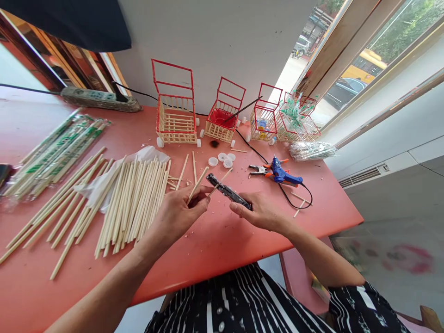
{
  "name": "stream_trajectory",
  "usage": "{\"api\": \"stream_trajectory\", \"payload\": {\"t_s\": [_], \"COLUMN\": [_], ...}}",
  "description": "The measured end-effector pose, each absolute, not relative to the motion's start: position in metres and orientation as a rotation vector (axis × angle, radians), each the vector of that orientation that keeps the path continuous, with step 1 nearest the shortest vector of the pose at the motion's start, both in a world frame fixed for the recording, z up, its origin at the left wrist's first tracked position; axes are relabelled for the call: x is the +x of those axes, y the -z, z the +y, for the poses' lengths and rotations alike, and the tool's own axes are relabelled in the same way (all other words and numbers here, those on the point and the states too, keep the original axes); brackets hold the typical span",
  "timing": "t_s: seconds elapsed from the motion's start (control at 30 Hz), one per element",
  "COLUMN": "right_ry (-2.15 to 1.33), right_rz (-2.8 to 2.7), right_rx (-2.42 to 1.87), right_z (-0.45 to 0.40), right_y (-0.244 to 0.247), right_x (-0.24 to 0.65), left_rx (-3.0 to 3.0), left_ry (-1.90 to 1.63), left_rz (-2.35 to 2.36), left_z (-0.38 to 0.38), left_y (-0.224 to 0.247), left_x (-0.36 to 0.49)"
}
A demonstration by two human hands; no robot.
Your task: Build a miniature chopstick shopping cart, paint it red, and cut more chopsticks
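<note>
My left hand (pixel 182 206) is closed around two pale wooden chopsticks, one chopstick (pixel 198 185) slanting up and away, the other chopstick (pixel 225 176) held at the fingertips. That second chopstick crosses the long black hand tool (pixel 231 193) near its far end. My right hand (pixel 255 210) grips the tool's near end; its exact kind is unclear. Pale flecks lie along the tool. Left of my left hand is a thick pile of loose chopsticks (pixel 133 199), partly on white plastic film (pixel 99 185).
Small red-and-wood carts stand along the wall, including an empty-bedded cart (pixel 176 118) and one with a red bowl (pixel 222 118). White caps (pixel 227 163), pliers (pixel 258 169) and a corded blue glue gun (pixel 282 175) lie nearby. Wrapped chopsticks (pixel 57 152) and a power strip (pixel 100 98) are left.
</note>
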State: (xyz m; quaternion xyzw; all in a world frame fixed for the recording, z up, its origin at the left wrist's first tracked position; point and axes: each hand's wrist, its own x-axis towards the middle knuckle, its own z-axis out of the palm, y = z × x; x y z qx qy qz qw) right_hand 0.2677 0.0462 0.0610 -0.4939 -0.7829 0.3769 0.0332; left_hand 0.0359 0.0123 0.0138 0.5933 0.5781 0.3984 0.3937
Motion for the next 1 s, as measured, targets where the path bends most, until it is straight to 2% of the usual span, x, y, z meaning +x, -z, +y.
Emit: {"api": "stream_trajectory", "payload": {"t_s": [0.37,0.57,0.8,1.0], "right_ry": [-1.115,-1.018,-1.176,-1.086], "right_rz": [-2.492,-2.51,-2.497,-2.609], "right_rx": [-1.604,-1.679,-1.739,-1.689], "right_z": [0.052,0.054,0.056,0.061], "right_y": [-0.05,-0.054,-0.046,-0.043], "right_x": [0.273,0.277,0.28,0.279], "left_rx": [1.621,1.492,1.573,1.638], "left_ry": [-0.893,-0.851,-0.679,-0.626], "left_rz": [1.427,1.297,1.403,1.421], "left_z": [0.019,0.02,0.018,0.018], "left_y": [-0.009,-0.002,0.004,0.0], "left_x": [0.039,0.038,0.043,0.044]}}
